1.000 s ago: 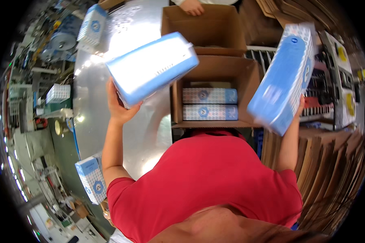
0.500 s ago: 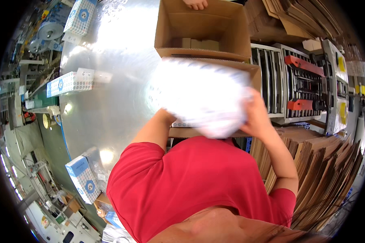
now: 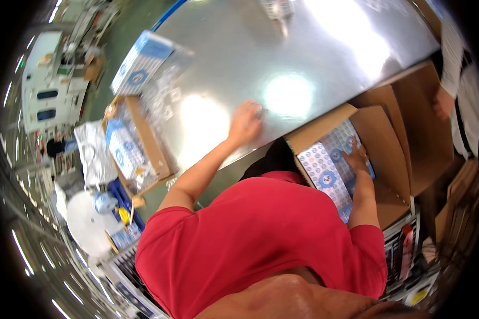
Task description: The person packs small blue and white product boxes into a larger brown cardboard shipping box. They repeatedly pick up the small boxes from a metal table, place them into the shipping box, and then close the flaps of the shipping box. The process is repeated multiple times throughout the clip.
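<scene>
My right hand [image 3: 356,159] reaches into an open brown carton [image 3: 383,143], its fingers spread against a patterned blue-and-white box [image 3: 338,139]. Beside that one, nearer to me, sits another white box [image 3: 323,173] with blue dots and a blue emblem. Both boxes lie inside the carton at the table's edge. Over the shiny metal table [image 3: 218,69] is my left hand [image 3: 246,126], fingers bent and slightly blurred. Whether anything small is in it cannot be made out.
Another person's hand [image 3: 443,103] hangs by a second open carton [image 3: 426,138] at the right. A patterned box [image 3: 143,61] stands at the table's left end among clear plastic wrap [image 3: 165,87]. Below it, a carton [image 3: 157,146] holds more boxes and plastic.
My view has swung left. The white patterned box that both hands held is out of them; my right hand is now inside the carton and my left hand over the table.
</scene>
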